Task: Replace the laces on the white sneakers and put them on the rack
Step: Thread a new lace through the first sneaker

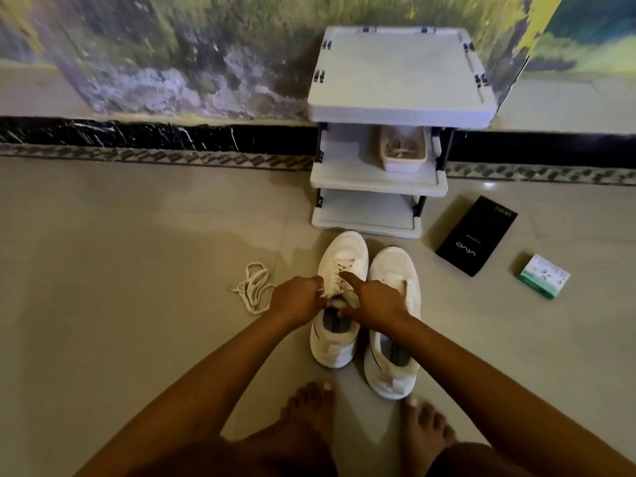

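Two white sneakers stand side by side on the tiled floor, toes toward a grey rack (pixel 378 182). The left sneaker (pixel 339 342) carries a white lace across its upper eyelets. My left hand (pixel 297 302) pinches that lace at the shoe's left side near the tongue. My right hand (pixel 373 301) rests over the tongue, index finger stretched onto the lacing, other fingers curled around the lace end. The right sneaker (pixel 392 266) shows no lace. A loose white lace (pixel 253 287) lies bunched on the floor left of the shoes.
A beige basket (pixel 403 151) sits on the rack's middle shelf. A black phone box (pixel 476 235) and a small green-and-white box (pixel 543 276) lie on the floor to the right. My bare feet (pixel 309 411) are just behind the sneakers. A wall runs behind the rack.
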Motion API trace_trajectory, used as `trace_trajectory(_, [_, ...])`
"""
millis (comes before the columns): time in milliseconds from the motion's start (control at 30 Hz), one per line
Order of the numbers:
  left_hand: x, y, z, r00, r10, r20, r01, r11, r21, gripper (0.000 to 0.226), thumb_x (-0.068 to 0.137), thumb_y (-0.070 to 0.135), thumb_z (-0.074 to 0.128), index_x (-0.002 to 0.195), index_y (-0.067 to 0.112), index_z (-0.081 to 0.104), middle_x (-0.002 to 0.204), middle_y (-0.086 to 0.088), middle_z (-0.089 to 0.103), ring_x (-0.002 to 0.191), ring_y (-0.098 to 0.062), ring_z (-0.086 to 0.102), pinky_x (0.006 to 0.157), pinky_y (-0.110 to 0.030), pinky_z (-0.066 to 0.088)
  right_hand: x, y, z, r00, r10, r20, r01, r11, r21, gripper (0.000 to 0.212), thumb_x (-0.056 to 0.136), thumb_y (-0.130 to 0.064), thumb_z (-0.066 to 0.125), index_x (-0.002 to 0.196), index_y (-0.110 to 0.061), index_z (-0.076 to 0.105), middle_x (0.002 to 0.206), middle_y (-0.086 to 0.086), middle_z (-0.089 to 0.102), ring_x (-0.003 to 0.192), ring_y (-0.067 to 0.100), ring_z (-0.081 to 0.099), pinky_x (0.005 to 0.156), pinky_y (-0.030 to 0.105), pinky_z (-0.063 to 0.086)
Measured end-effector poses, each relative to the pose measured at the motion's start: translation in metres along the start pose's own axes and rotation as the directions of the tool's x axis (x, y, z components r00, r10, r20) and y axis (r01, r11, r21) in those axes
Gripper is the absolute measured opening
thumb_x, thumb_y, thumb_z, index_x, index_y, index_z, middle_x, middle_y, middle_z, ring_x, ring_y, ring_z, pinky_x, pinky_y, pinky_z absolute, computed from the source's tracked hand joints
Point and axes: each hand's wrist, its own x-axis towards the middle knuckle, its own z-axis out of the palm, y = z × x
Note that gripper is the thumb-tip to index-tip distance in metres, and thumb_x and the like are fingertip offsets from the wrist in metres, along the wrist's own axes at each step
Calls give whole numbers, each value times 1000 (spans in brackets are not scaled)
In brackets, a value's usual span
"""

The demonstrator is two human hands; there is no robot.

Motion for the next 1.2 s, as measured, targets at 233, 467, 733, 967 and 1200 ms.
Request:
trace_trajectory(233, [4, -12, -2, 998, 48, -39, -57, 957, -284, 20, 92, 22, 56, 76, 11, 63, 82, -9, 64, 85, -29, 60, 75, -36, 46, 11, 13, 7, 1000, 9, -7, -9, 1000, 18, 60, 90, -58, 45, 144, -40, 26, 127, 10, 57, 111, 28, 56, 83, 34, 46])
trace_trajectory(467, [1, -20, -10, 1000, -18, -26, 8, 941, -338, 23, 90, 20, 58, 77, 4, 67, 80, -15, 65, 78, -26, 58, 69, -31, 43, 11, 9, 7, 1000, 8, -7, -8, 1000, 4, 56, 90, -55, 47, 142, -40, 31, 126, 7, 57, 110, 26, 57, 83, 35, 48])
trace_trajectory(733, [-7, -12, -15, 999, -32, -7, 27, 921, -388, 24, 90, 23, 60, 78, 4, 70, 68, -4, 58, 68, -15, 51, 60, -24, 35, 13, 9, 7, 1000, -3, 28, 4, 1000, -27, 59, 90, -55, 48, 144, -41, 27, 125, 10, 57, 109, 27, 57, 85, 36, 48])
trace_trajectory(967, [-8, 5, -43, 996, -77, -52, 37, 841, -540, 28, 96, 11, 38, 94, 5, 65, 104, -7, 61, 97, -21, 54, 81, -28, 40, -5, 9, -20, 997, 60, -41, -27, 832, 554, 32, 96, -28, 50, 123, -11, 55, 118, 10, 61, 99, 25, 61, 69, 21, 45])
trace_trajectory(1200, [-21, 37, -122, 956, -130, -264, -133, 610, -781, 16, 97, 4, 39, 94, 9, 53, 91, -12, 66, 77, -20, 61, 69, -22, 50, -30, -17, -94, 931, 151, -332, 209, 525, 825, 19, 96, -5, 46, 98, 3, 64, 80, 8, 66, 72, 16, 60, 70, 19, 49])
